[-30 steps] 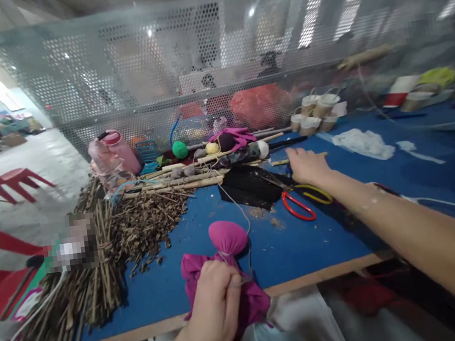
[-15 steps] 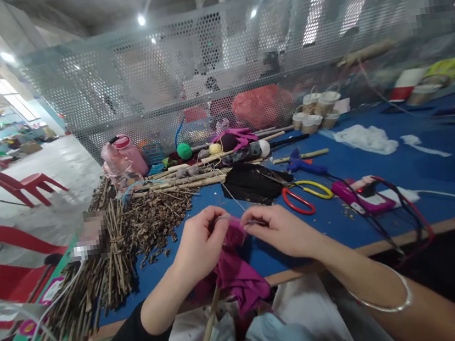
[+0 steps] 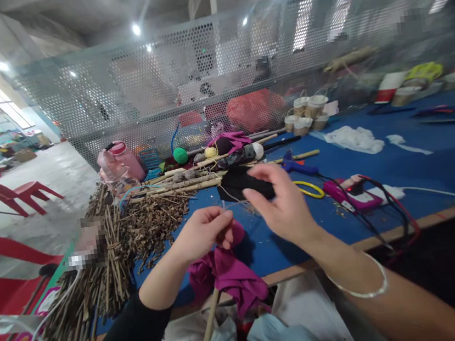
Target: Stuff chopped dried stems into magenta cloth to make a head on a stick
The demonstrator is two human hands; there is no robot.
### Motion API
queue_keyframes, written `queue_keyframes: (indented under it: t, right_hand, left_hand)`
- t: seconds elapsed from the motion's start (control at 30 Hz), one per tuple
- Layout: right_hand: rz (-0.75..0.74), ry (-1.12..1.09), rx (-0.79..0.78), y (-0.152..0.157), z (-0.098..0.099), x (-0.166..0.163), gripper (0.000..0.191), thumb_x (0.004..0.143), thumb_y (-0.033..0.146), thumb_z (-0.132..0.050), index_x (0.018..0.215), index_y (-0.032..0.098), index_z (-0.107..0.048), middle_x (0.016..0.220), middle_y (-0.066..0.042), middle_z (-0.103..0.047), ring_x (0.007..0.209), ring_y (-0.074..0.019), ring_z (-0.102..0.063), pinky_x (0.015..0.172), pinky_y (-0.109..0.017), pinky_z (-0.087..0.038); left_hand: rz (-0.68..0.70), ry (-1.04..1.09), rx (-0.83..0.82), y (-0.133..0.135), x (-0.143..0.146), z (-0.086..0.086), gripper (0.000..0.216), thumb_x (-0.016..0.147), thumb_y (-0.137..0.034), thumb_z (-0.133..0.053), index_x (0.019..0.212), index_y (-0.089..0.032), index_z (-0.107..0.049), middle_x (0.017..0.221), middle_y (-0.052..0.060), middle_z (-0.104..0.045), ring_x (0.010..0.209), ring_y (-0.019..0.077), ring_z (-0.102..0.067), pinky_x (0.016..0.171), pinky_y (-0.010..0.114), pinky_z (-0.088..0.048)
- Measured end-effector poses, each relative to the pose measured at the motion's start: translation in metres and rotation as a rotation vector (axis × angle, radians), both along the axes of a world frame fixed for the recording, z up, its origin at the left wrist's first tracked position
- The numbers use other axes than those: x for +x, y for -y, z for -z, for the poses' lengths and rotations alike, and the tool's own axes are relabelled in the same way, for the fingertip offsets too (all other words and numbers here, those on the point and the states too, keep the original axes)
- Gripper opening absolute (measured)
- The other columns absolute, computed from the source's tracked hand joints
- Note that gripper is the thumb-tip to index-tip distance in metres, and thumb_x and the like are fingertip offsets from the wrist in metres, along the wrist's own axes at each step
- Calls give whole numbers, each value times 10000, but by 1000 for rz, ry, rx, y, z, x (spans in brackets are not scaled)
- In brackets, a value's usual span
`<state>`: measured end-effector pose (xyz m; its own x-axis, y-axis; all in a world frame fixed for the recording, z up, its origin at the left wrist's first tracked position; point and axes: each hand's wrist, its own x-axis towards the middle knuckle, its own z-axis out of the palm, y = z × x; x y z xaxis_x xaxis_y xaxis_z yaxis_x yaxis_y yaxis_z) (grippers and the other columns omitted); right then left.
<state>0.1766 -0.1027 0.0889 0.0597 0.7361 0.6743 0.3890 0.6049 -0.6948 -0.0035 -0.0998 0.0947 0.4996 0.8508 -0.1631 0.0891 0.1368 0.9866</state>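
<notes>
My left hand (image 3: 207,233) is closed in a pinch just above a magenta cloth bundle (image 3: 240,277) on a stick (image 3: 209,330). A thin grey yarn (image 3: 232,194) shows near its fingertips; their exact grip is partly hidden. My right hand (image 3: 284,205) holds nothing, thumb and fingers apart, over the table beside the black cloth (image 3: 239,183). Behind it lie scissors, of which the yellow handle (image 3: 310,189) shows; the rest is mostly hidden by the hand. The cloth bundle hangs over the front edge of the blue table, above my lap.
Dry twigs (image 3: 114,262) and brown plant bits (image 3: 155,223) cover the left side. Yarn balls, such as a green one (image 3: 180,155), and sticks lie behind. A blue glue gun (image 3: 297,164), a magenta power strip (image 3: 355,197) with cords and small cups (image 3: 302,126) stand right.
My right hand has let go of the yarn by the magenta cloth, opened and moved up and right toward the scissors. My left hand stays by the bundle. The view has shifted slightly.
</notes>
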Motion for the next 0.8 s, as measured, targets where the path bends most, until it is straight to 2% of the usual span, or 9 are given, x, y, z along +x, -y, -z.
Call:
queue_keyframes:
  t: [0.03,0.07,0.17,0.27,0.43,0.53,0.6,0.67,0.8]
  right_hand:
    - [108,-52,38,11,10,0,67,788,219,-591,813,199,-533,740,-1,-550,705,-141,-513,669,-257,-431]
    - [131,-100,9,22,20,0,64,801,192,-560,749,199,-524,670,17,-513,634,-124,-481,611,-237,-417]
    - [-212,9,-343,44,46,-13,92,804,165,-522,738,183,-584,586,34,-502,521,-101,-446,490,-206,-378]
    - [-377,-32,-508,42,56,-33,103,785,164,-518,834,162,-608,744,-5,-622,646,-127,-557,588,-219,-452]
    - [-415,-95,-555,24,53,-47,92,742,166,-539,680,172,-607,722,-5,-658,680,-153,-607,616,-246,-481]
    - [-396,-144,-511,24,57,-46,140,769,240,-581,861,183,-670,868,-30,-708,785,-177,-644,711,-286,-512]
    - [-326,-183,-477,24,59,-47,281,745,236,-617,1021,186,-644,972,-49,-705,845,-187,-649,745,-299,-520]
    - [-274,-198,-458,23,61,-47,378,703,188,-636,1080,179,-621,1023,-65,-696,879,-197,-648,761,-303,-521]
    - [-264,-223,-417,16,65,-47,217,714,130,-572,901,175,-673,946,-56,-699,871,-199,-633,789,-310,-492]
  left_hand:
    - [-39,44,-24,1,1,1,351,796,-462,-587,682,-141,-503,550,-6,-580,443,69,-527,451,171,-383]
    - [-66,87,-50,2,1,3,348,785,-464,-602,700,-141,-508,557,-4,-590,449,73,-540,453,168,-392]
    - [-94,198,-127,5,4,6,346,766,-464,-632,744,-136,-523,608,20,-636,494,89,-593,493,169,-448]
    - [-98,266,-194,8,5,6,305,808,-427,-592,791,-128,-536,696,65,-677,600,124,-654,584,196,-506]
    - [-140,336,-263,11,2,1,154,860,-187,-419,865,-109,-551,770,121,-703,732,171,-697,663,231,-541]
    - [-186,337,-280,11,0,0,174,813,-83,-379,860,-105,-545,777,130,-709,725,168,-702,651,228,-550]
    - [-188,330,-285,12,0,-1,179,791,-61,-387,856,-102,-548,773,134,-710,721,170,-704,641,222,-551]
    - [-164,342,-293,14,2,-2,184,767,-55,-412,864,-95,-563,804,144,-712,761,179,-704,655,222,-552]
    - [-119,354,-320,17,2,-8,288,672,-44,-484,934,-109,-583,1035,137,-685,863,207,-693,680,248,-559]
